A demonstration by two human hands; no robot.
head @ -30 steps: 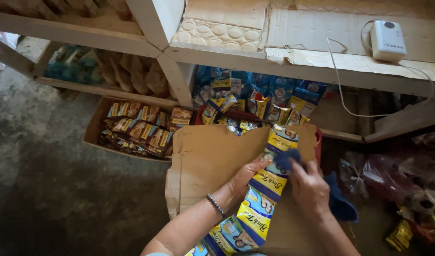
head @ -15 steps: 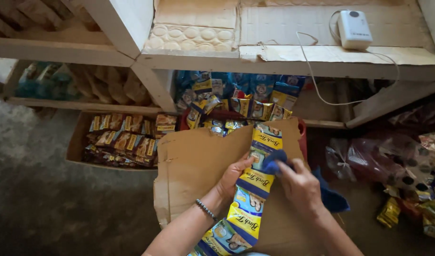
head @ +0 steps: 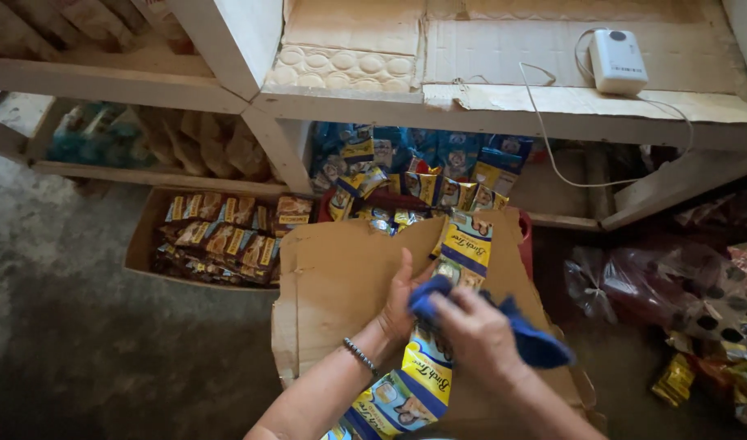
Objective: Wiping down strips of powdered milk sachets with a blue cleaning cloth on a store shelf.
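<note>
Right hand [head: 475,334] is closed around a bunched blue cloth [head: 520,330], pressing it onto a long strip of yellow and blue sachets [head: 439,342] that runs from the near edge up toward the shelves. Left hand [head: 404,297] sits just beside it on the left, fingers curled against the strip's edge, steadying it; a beaded bracelet [head: 360,356] circles that wrist. Cloth and strip touch, and the tail of the cloth hangs off to the right past the hand.

Under the strip lies a flattened brown cardboard sheet [head: 341,285], creased and ragged at its left side, serving as the surface the sachets rest on. Beyond its far edge a heap of loose blue and yellow packets [head: 414,167] fills the lower shelf opening. To the left, on the grey concrete floor [head: 72,326], stands an open cardboard box of brown packets [head: 219,236]. A white wooden shelf [head: 504,114] crosses the far side, lined with cardboard, and a small white plastic device [head: 616,61] with a thin cord sits on it at the far right. Clear plastic bags of goods [head: 675,285] pile up on the right.
</note>
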